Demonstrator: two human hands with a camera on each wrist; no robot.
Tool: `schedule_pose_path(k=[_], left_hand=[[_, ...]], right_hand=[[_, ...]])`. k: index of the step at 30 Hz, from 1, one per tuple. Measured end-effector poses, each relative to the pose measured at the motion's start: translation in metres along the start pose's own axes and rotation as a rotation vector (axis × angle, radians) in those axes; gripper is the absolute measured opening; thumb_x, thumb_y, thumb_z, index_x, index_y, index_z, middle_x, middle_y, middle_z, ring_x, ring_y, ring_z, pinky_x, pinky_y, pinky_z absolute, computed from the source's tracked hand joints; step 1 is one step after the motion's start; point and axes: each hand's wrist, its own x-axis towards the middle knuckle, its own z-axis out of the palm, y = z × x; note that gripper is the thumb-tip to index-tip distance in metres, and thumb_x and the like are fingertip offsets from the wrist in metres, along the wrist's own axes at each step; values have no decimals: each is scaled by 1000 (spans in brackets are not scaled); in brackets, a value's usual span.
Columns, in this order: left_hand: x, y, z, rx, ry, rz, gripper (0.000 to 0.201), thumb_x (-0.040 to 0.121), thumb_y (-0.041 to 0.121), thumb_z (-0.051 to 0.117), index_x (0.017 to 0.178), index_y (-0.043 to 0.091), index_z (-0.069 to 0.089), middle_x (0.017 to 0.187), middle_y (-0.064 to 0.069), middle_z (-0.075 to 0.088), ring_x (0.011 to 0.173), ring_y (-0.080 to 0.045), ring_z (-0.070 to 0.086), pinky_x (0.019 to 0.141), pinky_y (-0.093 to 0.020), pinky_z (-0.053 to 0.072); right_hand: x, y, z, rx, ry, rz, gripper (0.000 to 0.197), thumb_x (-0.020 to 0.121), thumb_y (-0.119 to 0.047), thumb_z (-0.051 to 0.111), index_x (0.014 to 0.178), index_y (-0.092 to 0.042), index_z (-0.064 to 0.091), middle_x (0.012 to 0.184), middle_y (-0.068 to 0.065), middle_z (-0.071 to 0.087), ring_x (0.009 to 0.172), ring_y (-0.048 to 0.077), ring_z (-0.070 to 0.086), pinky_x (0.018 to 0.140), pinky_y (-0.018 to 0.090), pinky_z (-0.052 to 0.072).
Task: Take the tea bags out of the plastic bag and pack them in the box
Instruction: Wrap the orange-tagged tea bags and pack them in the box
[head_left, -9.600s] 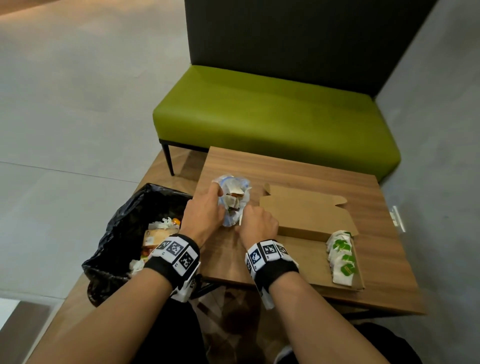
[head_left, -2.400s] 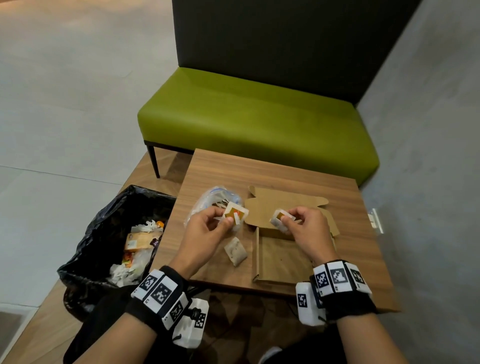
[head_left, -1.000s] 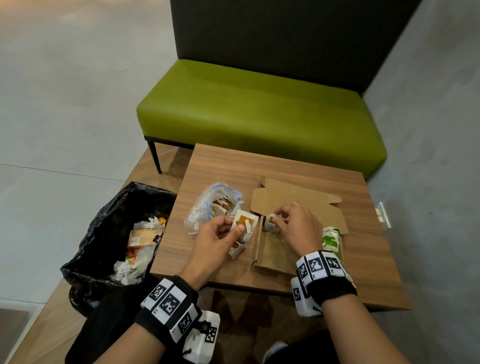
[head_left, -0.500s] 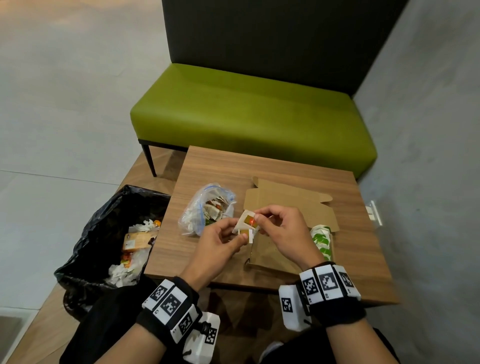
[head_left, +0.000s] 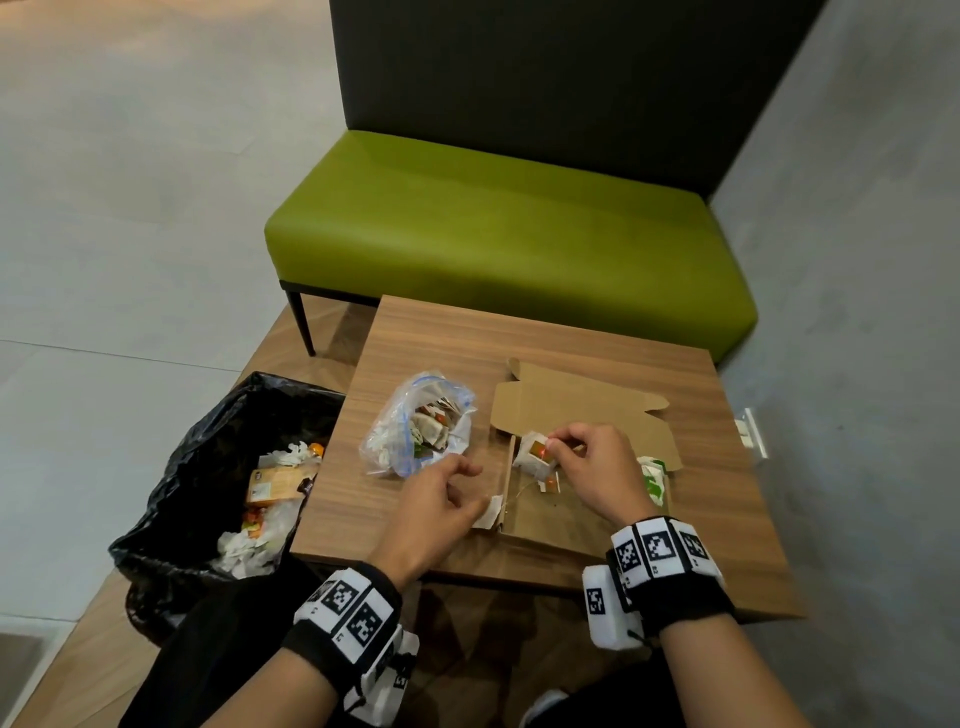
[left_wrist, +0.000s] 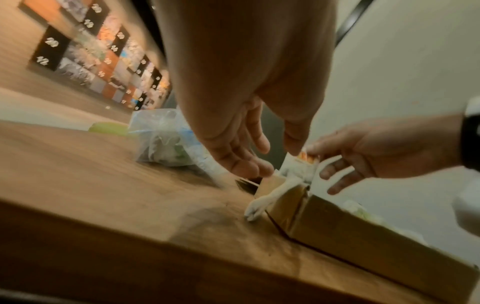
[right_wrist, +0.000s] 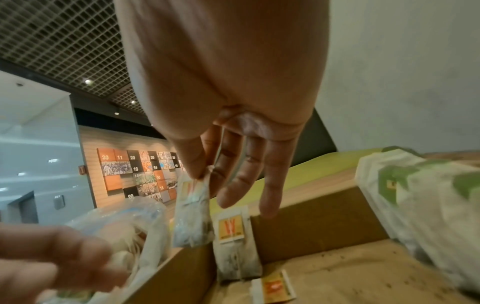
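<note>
An open brown cardboard box (head_left: 582, 519) lies on the wooden table (head_left: 441, 353). My right hand (head_left: 553, 449) pinches a tea bag with an orange tag (head_left: 535, 454) between thumb and forefinger (right_wrist: 205, 174) over the box's left end. Another orange-tag tea bag (right_wrist: 233, 236) stands inside, and green-tag tea bags (head_left: 652, 478) fill the right end. The clear plastic bag (head_left: 421, 426) with more tea bags lies left of the box. My left hand (head_left: 462, 488) hovers between them, fingers relaxed and holding nothing, above a loose tea bag (left_wrist: 262, 201) that leans on the box's left wall.
A black bin bag (head_left: 208, 467) with rubbish stands against the table's left side. Behind the table is a green bench (head_left: 493, 234) with a dark back. A grey wall (head_left: 857, 312) runs along the right.
Half a second ago both hands held the orange-tag tea bag. My left hand has let go and drawn back left. My right hand has carried the tea bag over the box.
</note>
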Motion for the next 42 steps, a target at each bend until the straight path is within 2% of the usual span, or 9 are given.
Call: schedule_pose_path(k=[5,11,15,19,26,29,33,37,42], left_hand=[[8,-4,15,199,-63,-45,62,82,42,76,134,19,50,123,5,61,114,-12,58,98,-30,49],[7,-8,15,220,-238,-25,59,85,52,69,135,27,51,126,7,62,110,-5,58,98,-32,51],[3,-12,12,312,-348,72,75,80,62,69,144,31,43,136,12,45,124,-6,46,105,-33,45],[0,-17,13,431,-355,149,66,81,53,72,138,31,50,130,14,45,119,-6,47,102,-29,44],[-3,-11,3,323,-284,190,22,92,31,63,114,36,61,118,14,61,103,1,57,94,-26,50],[-4,-6,-4,300,-269,242,25,98,27,56,121,31,63,120,16,62,105,3,56,95,-24,48],[-7,12,-16,218,-213,368,14,97,20,57,102,30,67,97,17,63,91,-1,56,79,-20,44],[-13,22,-28,47,-133,320,30,97,22,61,123,37,61,98,10,67,87,-7,61,73,-18,47],[-19,29,-33,-138,-115,239,27,91,18,69,109,32,54,87,10,72,79,-9,67,69,-26,52]], right_hand=[[-6,-4,-2,203,90,-32,9,93,-26,68,97,-25,76,82,-9,73,75,15,70,71,46,61],[-11,-15,-24,261,228,-113,14,95,-23,65,106,-21,74,86,-9,72,69,-1,61,58,18,50],[-10,-14,-33,264,310,-103,15,95,-25,64,106,-22,74,85,-8,72,71,5,64,60,31,56],[-3,-10,-32,2,214,-76,18,96,-32,62,108,-24,73,88,-9,71,75,8,63,70,41,59],[6,6,-11,-253,-8,-1,16,95,-37,63,104,-29,75,98,-7,73,88,13,63,75,32,53],[9,13,1,-265,-36,11,15,95,-38,62,103,-32,73,105,-7,67,96,15,61,82,37,52],[12,15,12,-304,-45,-16,15,95,-40,61,101,-35,73,103,-9,64,97,15,60,80,36,52],[12,15,16,-379,-17,-51,18,96,-41,59,106,-37,73,103,-11,64,97,14,60,75,32,48],[13,16,19,-405,110,-79,21,96,-43,59,110,-37,73,98,-11,62,95,14,59,67,28,40]])
